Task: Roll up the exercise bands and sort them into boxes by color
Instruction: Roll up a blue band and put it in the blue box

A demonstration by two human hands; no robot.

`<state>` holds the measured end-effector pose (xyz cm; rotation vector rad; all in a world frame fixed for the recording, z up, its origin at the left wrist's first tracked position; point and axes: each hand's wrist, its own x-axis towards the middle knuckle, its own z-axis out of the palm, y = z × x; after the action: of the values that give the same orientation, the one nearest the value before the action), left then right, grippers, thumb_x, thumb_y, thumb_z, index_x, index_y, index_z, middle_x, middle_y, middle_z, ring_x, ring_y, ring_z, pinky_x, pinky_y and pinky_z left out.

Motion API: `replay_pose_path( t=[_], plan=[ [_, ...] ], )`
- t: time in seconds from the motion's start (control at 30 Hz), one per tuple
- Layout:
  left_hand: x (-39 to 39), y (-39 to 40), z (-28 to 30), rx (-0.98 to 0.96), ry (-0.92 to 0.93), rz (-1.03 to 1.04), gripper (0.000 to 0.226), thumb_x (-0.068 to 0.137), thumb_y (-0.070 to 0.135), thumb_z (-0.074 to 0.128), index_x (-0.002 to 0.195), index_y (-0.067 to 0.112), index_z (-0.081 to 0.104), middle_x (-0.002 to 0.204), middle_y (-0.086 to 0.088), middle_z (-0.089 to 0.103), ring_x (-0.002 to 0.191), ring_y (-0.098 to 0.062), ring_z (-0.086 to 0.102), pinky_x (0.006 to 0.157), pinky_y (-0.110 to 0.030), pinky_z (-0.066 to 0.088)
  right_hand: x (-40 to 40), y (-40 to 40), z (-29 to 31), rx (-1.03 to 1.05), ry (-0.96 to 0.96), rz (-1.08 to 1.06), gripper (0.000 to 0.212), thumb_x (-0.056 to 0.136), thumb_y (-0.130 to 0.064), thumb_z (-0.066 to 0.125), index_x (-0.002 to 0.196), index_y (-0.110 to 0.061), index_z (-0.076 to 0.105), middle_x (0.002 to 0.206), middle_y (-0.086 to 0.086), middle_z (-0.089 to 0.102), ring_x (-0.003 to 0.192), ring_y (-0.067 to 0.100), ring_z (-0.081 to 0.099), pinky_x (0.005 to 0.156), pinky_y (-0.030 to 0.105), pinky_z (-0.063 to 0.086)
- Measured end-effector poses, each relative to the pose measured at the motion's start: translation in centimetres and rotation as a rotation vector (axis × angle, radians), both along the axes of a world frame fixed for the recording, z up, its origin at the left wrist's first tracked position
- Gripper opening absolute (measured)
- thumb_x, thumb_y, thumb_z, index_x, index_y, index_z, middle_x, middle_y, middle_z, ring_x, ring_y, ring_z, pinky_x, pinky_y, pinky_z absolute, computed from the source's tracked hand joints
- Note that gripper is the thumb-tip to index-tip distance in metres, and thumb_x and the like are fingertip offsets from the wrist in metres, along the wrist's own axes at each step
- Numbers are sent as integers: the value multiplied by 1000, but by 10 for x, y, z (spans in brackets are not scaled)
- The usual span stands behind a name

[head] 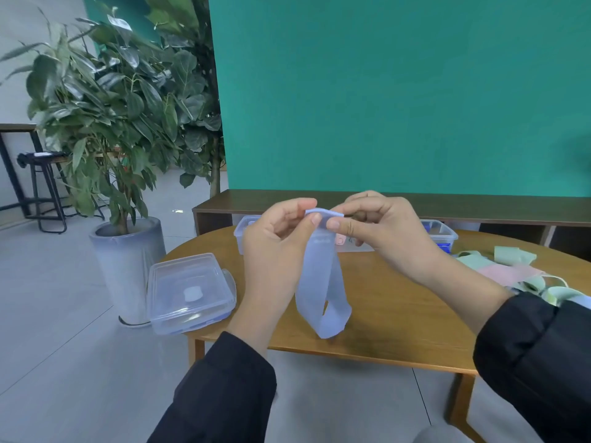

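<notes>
A pale blue exercise band (321,289) hangs as a loop above the round wooden table (393,318). My left hand (275,244) pinches its top edge between thumb and fingers. My right hand (377,228) pinches the same top edge from the right side. The band's lower end reaches almost to the tabletop. A heap of green, pink and blue bands (518,270) lies at the table's right. Clear plastic boxes (439,235) stand at the back of the table, mostly hidden behind my hands.
A clear lidded box (190,292) sits at the table's left edge. A potted plant (128,257) stands on the floor to the left. A dark low shelf (447,206) runs along the green wall behind the table. A stool (48,193) stands far left.
</notes>
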<state>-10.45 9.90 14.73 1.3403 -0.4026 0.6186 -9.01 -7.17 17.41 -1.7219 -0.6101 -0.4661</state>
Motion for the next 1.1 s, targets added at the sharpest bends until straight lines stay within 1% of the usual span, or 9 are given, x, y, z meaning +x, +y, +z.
replay_pose_path(
  t=[0.13,0.2,0.3,0.47,0.6,0.7,0.83,0.93,1.1],
  plan=[
    [-12,5,12,58,-130,62,17,88,11,78,99,24,77,93,-2,75,86,-13,69,79,-26,55,-13,4,14,58,-67,23,9,71,-28,83,78,-23,80,93,1,65,79,20,57,76,37,52],
    [-16,8,17,88,-204,132,18,87,15,79,97,30,78,96,-6,68,82,-14,64,76,-28,53,-19,6,21,89,-81,66,9,74,-25,81,78,-18,79,92,2,67,80,21,59,75,39,55],
    [-17,12,19,87,-193,137,20,86,24,81,100,37,78,106,-2,66,92,-18,65,80,-33,54,-26,9,29,91,-71,93,9,76,-23,79,79,-15,77,84,7,73,72,21,62,67,35,53],
    [-15,5,8,31,48,-122,28,93,19,72,121,21,67,106,2,77,98,-14,73,82,-29,58,-16,11,25,100,-35,29,11,84,-18,78,82,-7,76,77,7,76,64,17,65,61,31,56],
    [1,-6,-29,80,275,-283,23,98,22,65,121,23,66,107,0,77,101,-23,74,95,-51,57,8,3,6,111,42,-28,14,87,-16,77,85,-2,75,76,16,73,61,21,61,55,29,54],
    [16,-15,-57,124,364,-368,22,100,11,61,120,18,69,110,-4,76,103,-27,73,98,-56,53,32,-8,-16,119,120,-86,21,88,-15,76,92,5,74,78,12,73,63,16,64,58,27,56],
    [36,-20,-85,248,411,-322,24,98,11,64,119,22,69,108,1,77,104,-20,72,97,-45,56,66,-22,-44,175,227,-134,22,88,-12,75,93,9,72,80,8,73,65,13,66,63,26,59],
    [50,-25,-99,314,464,-300,24,96,13,67,118,25,68,103,6,78,97,-10,73,85,-28,56,90,-30,-59,206,286,-155,18,89,-12,75,93,5,72,80,4,74,68,12,69,62,25,59],
    [74,-33,-117,375,502,-231,24,96,17,69,115,32,65,99,11,77,95,-5,72,84,-24,56,127,-39,-76,161,335,-166,15,88,-17,77,87,-3,74,84,2,75,72,12,71,65,26,58]
  ],
)
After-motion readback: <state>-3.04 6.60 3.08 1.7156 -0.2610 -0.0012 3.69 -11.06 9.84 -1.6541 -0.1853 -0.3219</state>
